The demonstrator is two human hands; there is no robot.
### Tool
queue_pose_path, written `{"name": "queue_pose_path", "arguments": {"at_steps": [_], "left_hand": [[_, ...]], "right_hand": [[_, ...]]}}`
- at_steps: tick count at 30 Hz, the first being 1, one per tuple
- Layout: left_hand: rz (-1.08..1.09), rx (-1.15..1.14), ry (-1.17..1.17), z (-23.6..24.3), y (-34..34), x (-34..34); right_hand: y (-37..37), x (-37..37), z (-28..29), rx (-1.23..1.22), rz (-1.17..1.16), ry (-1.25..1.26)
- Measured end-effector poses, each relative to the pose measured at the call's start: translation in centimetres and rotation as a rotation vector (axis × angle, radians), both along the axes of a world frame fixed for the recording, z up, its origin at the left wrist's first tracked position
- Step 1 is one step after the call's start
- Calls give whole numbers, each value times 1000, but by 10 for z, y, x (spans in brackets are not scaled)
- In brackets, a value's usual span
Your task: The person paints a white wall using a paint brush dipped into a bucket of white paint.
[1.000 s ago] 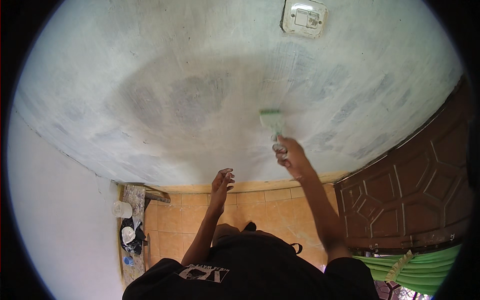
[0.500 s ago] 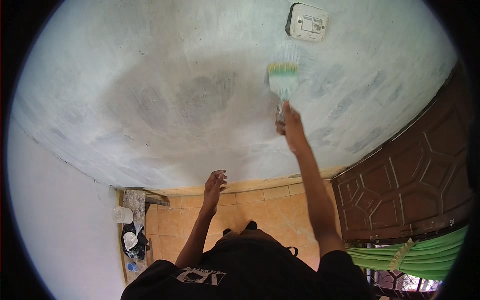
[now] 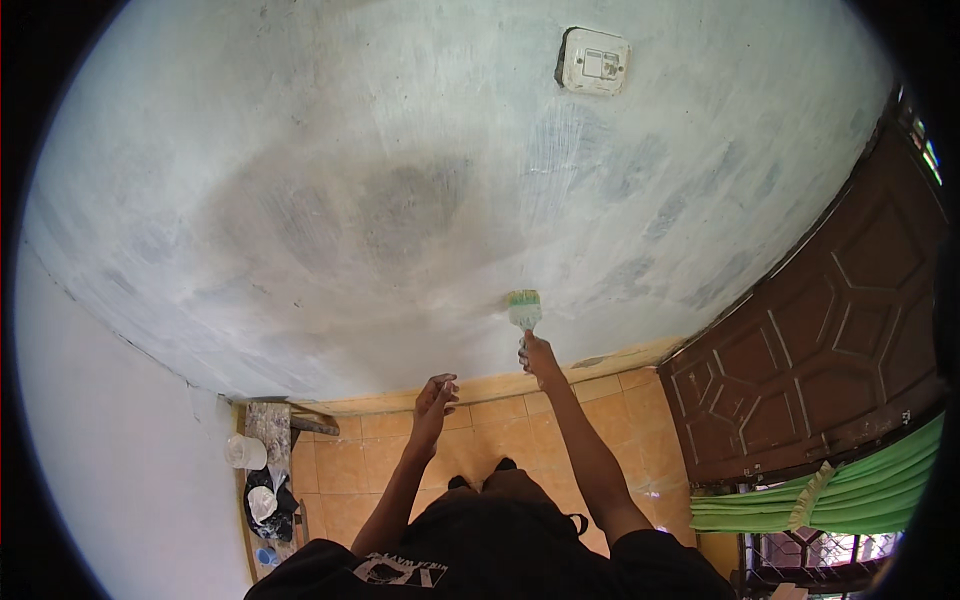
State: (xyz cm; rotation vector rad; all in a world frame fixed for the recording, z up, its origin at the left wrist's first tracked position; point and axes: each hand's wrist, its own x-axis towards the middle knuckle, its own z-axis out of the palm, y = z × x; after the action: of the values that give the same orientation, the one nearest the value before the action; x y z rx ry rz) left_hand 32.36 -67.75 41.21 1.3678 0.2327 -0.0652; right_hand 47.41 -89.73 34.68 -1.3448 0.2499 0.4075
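Observation:
My right hand (image 3: 537, 358) is wrapped around the handle of a wide paintbrush (image 3: 524, 308). The brush points up, its pale paint-covered head topped by green and yellow bristles, at the lower part of a patchy white-and-grey wall (image 3: 420, 290). Whether the bristles press on the wall is hard to tell. Lower and to the left, my left hand (image 3: 433, 408) hangs in front of the wall's foot, its fingers loosely curled and somewhat apart. No object shows in it.
A switch plate (image 3: 595, 62) sits high on the wall. At left, a paint-stained bench (image 3: 268, 425) carries a white tub (image 3: 246, 452) and a black plastic bag (image 3: 284, 510). A brown panelled door (image 3: 790, 360) and green curtain (image 3: 850, 500) are at right, above orange floor tiles (image 3: 340, 465).
My right hand has brought the paintbrush down the wall, from just under the switch plate to near its foot. Whitish streaks show below the plate. My left hand has dropped slightly in view.

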Motion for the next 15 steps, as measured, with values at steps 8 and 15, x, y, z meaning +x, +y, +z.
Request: {"name": "queue_pose_path", "arguments": {"at_steps": [8,15], "left_hand": [[6,-19,-6,2,11,-13],[18,14,-8,3,20,-15]], "right_hand": [[2,17,93,-173,40,-161],[2,16,273,-289,-70,-646]]}}
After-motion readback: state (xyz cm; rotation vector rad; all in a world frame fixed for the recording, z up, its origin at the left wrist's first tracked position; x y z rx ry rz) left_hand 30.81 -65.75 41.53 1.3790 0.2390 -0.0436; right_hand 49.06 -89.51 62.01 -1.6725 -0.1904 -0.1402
